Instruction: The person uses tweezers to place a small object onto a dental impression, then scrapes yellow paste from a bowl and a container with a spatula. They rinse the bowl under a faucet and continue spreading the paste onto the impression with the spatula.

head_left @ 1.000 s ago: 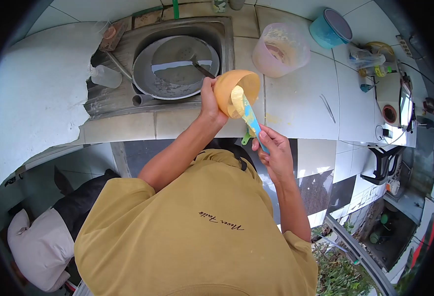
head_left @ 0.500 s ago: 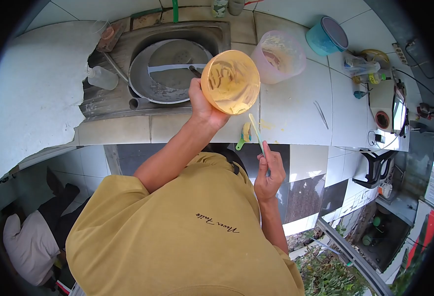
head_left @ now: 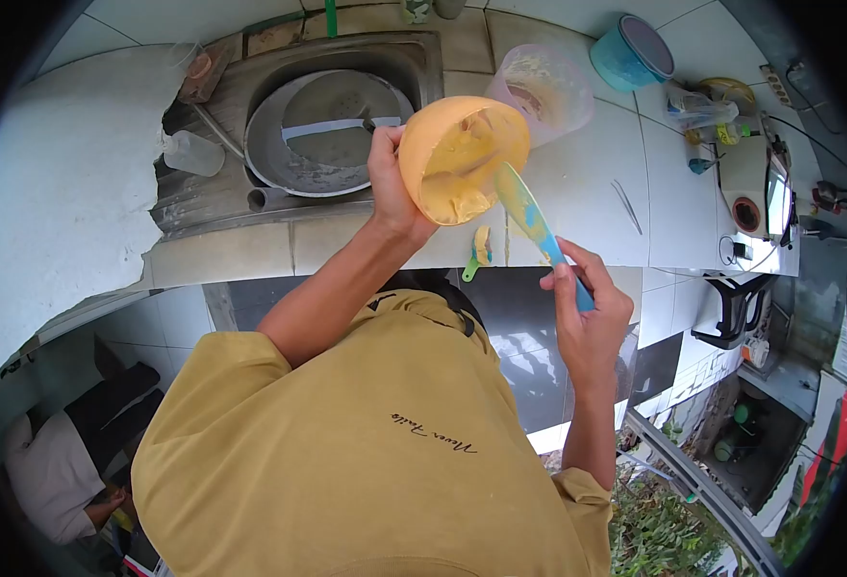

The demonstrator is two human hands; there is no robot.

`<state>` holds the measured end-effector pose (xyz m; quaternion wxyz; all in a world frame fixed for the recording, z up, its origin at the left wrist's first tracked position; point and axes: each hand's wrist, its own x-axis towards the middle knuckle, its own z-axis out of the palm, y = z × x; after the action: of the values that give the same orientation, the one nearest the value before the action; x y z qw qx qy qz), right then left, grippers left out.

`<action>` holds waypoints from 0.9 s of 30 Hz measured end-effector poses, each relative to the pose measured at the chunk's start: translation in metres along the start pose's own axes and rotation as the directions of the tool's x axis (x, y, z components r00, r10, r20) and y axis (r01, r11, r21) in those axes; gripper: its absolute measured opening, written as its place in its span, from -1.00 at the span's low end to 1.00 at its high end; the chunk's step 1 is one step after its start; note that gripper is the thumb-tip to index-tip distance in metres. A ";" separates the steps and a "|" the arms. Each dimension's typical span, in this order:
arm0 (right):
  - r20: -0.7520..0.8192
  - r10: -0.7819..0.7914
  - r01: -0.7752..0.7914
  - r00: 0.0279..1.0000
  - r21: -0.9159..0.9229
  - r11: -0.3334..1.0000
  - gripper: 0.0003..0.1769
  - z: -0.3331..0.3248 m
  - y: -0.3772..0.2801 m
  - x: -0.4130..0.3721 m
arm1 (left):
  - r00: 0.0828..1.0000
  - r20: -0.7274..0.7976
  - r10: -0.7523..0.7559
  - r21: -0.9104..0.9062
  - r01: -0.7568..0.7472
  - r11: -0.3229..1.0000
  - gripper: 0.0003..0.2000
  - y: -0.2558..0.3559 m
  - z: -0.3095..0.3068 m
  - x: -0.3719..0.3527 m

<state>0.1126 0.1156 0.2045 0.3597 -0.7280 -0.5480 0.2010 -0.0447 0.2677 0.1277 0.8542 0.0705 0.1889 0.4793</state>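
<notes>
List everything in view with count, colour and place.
bowl: one, orange, over the counter
spatula: one, blue, at the bowl's mouth
utensil: one, green handle, counter edge
counter: one, pale tile, top half
sink: one, grey, left
pan: one, grey, in the sink
open tub: one, pinkish, beyond bowl
lidded tub: one, teal, counter's far side
thin tool: one, grey, on the counter
container: one, white, left of pan
sheet: one, white, far left
clutter: many pieces, mixed, right
other person: one, pale top, lower left
plants: several, green, lower right
shirt: one, mustard, centre
left fingers: one set, around bowl
right fingers: one set, on the spatula
</notes>
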 end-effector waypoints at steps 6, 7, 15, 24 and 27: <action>0.172 0.128 -0.144 0.977 0.083 0.986 -0.79 0.025 0.029 0.019 | 0.982 -0.120 0.146 0.174 -0.124 0.977 -0.56 -0.017 0.000 0.003; 0.409 0.367 -0.488 0.835 0.246 0.837 -0.78 0.029 0.025 0.017 | 0.963 -0.178 0.202 0.179 -0.170 0.969 -0.57 -0.022 -0.005 0.006; -0.033 -0.299 0.300 0.954 0.019 0.954 -0.69 0.034 0.014 0.050 | 0.993 -0.110 0.050 0.069 -0.043 0.997 -0.60 -0.014 -0.010 0.001; 0.148 -0.476 0.490 0.867 -0.428 0.760 -0.66 0.009 -0.008 0.063 | 0.992 -0.074 -0.105 -0.053 0.102 0.993 -0.57 -0.001 -0.005 0.001; 0.259 -0.411 0.476 0.874 -0.287 0.831 -0.61 0.009 -0.003 0.055 | 0.990 -0.072 -0.118 -0.067 0.113 0.991 -0.55 0.004 0.003 0.001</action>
<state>0.1216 0.1710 0.2064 0.2116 -0.6094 -0.7598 0.0807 -0.0465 0.2707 0.1310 0.8746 0.0144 0.2097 0.4370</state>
